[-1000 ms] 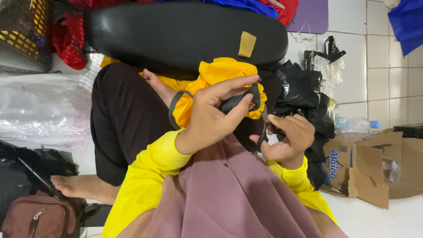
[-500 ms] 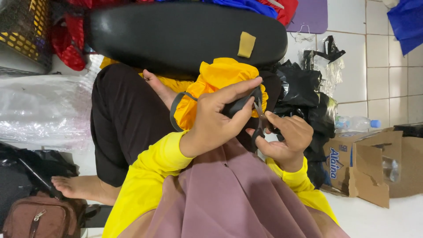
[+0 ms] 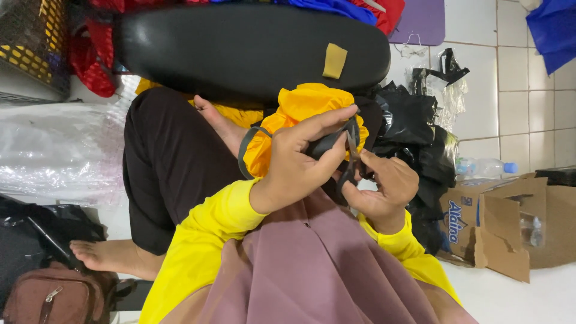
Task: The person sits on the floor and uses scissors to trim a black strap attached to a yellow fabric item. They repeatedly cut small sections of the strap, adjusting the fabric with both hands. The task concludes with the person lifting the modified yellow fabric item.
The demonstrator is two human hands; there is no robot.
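Observation:
My left hand (image 3: 297,165) grips a bundle of yellow fabric (image 3: 300,114) together with a dark strap (image 3: 333,143) that loops around it. My right hand (image 3: 384,192) is just right of it and touches it. It holds a slim dark tool (image 3: 350,165), apparently small scissors, whose tip meets the strap by my left fingers. Both arms wear yellow sleeves (image 3: 204,234) over mauve cloth (image 3: 312,264). The bundle rests above my crossed legs in black trousers (image 3: 168,162).
A long black cushion (image 3: 240,48) with a tan patch lies beyond the bundle. Black plastic bags (image 3: 414,129) pile at the right, beside a torn cardboard box (image 3: 510,222) and a water bottle (image 3: 480,167). A brown bag (image 3: 54,294) and clear plastic sheeting (image 3: 54,150) lie left.
My right hand has moved up and closer to my left hand, bringing the dark tool against the strap. The left hand keeps its grip on the bundle.

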